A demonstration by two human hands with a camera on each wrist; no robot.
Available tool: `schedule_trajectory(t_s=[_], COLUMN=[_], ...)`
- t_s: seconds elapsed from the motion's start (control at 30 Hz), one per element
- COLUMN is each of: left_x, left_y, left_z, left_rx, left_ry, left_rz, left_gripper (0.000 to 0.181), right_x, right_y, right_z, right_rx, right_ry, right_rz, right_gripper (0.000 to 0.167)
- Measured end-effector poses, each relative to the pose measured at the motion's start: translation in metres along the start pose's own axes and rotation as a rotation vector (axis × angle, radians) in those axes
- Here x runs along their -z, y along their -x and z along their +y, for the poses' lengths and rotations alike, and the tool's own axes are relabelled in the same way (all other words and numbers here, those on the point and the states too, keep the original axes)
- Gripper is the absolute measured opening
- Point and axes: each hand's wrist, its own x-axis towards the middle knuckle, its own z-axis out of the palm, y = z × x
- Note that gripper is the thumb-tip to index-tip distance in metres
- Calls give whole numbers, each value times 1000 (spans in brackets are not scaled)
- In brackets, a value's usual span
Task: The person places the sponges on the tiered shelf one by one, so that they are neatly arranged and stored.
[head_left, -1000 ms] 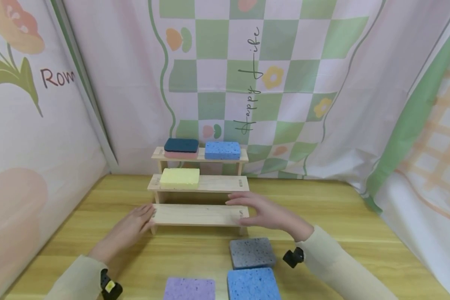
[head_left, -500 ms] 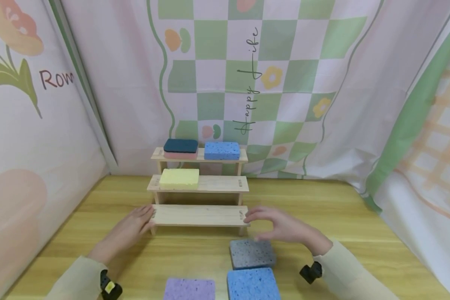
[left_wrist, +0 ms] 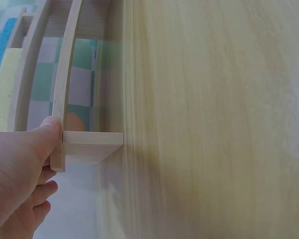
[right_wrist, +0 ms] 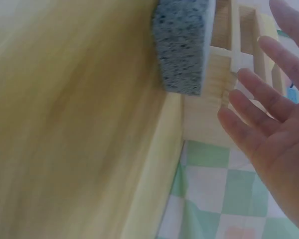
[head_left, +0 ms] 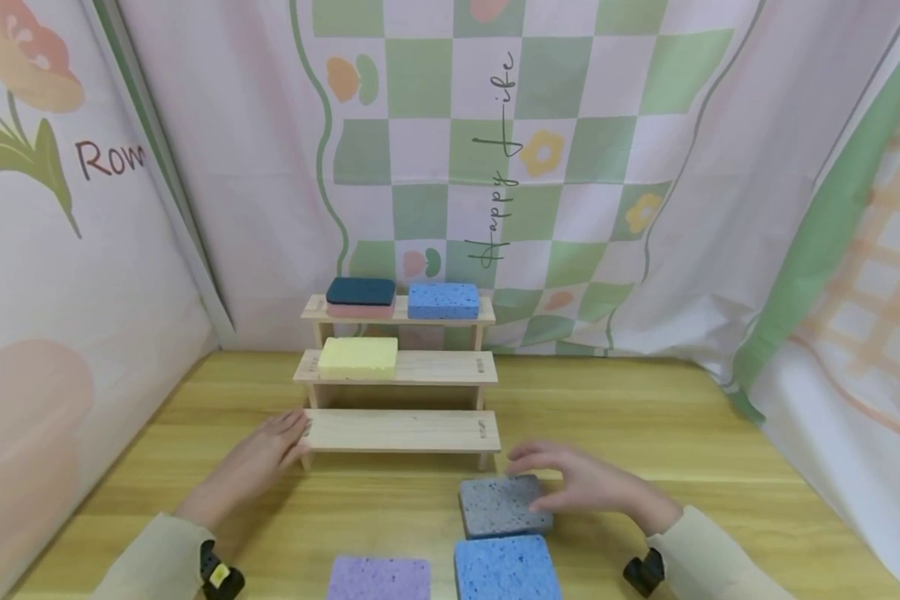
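A three-tier wooden step shelf [head_left: 397, 432] stands on the table. At its left end, my left hand [head_left: 251, 462] holds the lowest board; the left wrist view shows the thumb [left_wrist: 51, 130] against the board's edge and the other fingers bent behind. My right hand [head_left: 588, 483] hovers over the right side of a grey speckled sponge [head_left: 495, 510], fingers spread and apart from it in the right wrist view. In front of the grey sponge lies a blue sponge [head_left: 506, 568], and a purple sponge [head_left: 378, 579] is to its left, both cut off by the frame.
On the top tier sit a dark-green and pink scrub sponge [head_left: 360, 297] and a blue speckled sponge [head_left: 442, 301]. The middle tier carries a pale yellow sponge [head_left: 358, 357] at its left. A patterned curtain [head_left: 420, 150] hangs behind the table [head_left: 645, 417].
My right hand has moved from the lowest board's right end down and right to the grey sponge. The left hand keeps its place on the shelf.
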Motion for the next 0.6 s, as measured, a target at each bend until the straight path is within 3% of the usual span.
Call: schedule_trajectory(t_s=[0.6], left_x=[1], left_y=[1], left_z=[3], left_rx=[-31], left_ry=[10], left_rz=[31], left_gripper=[41], right_x=[-6], right_y=[10], right_z=[11], right_rx=[-13], right_ry=[-19], right_rz=[-101], right_gripper=[52])
